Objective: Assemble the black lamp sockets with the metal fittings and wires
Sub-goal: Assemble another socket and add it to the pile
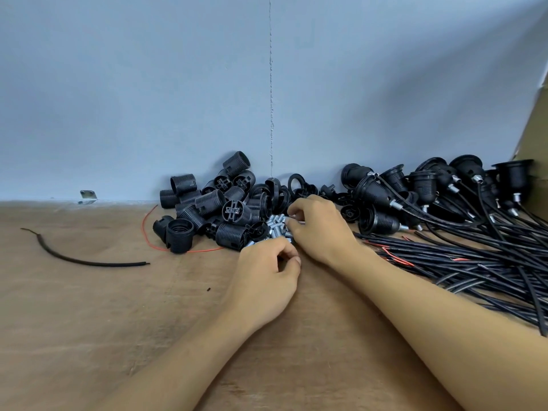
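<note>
A heap of loose black threaded lamp sockets [213, 209] lies against the blue wall. Just right of it is a small pile of silver metal fittings [275, 228]. My right hand [318, 229] reaches over this pile, its curled fingertips pinching a fitting. My left hand [267, 274] sits just in front of the pile, fingers curled; a silver fitting end shows at its knuckles. Sockets fitted with metal fittings and wires [415, 197] are piled at the right, their black wires [474, 268] fanning toward me.
Black rings [296, 180] lie behind my right hand. A cut black wire [89, 261] and a thin red wire [148, 232] lie on the brown table at left. A metal bracket [87, 197] sits at the wall; cardboard [533, 129] stands at far right.
</note>
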### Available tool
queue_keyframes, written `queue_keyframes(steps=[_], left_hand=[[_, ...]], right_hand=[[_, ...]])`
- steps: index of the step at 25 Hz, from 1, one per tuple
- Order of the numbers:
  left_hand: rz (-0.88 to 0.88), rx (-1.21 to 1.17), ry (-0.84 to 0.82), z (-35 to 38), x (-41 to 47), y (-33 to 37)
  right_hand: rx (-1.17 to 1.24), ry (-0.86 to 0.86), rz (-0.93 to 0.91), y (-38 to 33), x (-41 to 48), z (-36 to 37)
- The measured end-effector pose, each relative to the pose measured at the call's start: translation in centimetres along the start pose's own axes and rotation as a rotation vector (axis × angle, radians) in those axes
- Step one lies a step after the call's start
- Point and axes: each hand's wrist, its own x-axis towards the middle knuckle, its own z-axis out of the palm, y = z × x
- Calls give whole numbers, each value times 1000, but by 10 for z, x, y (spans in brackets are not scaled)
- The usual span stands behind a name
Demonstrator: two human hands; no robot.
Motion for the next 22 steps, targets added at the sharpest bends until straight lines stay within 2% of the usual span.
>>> queue_keyframes(steps=[8, 12, 17, 22], left_hand=[[21, -10, -10, 1, 0, -1], [85, 13, -13, 3, -2, -2], [157, 67, -9, 5, -1, -5], [223, 104, -22, 5, -3, -6]], right_hand=[[-60, 84, 103, -2, 21, 11], [-132, 51, 157, -1, 25, 16], [-59, -7, 284, -2, 34, 12], [-87, 1, 266, 3, 36, 7]])
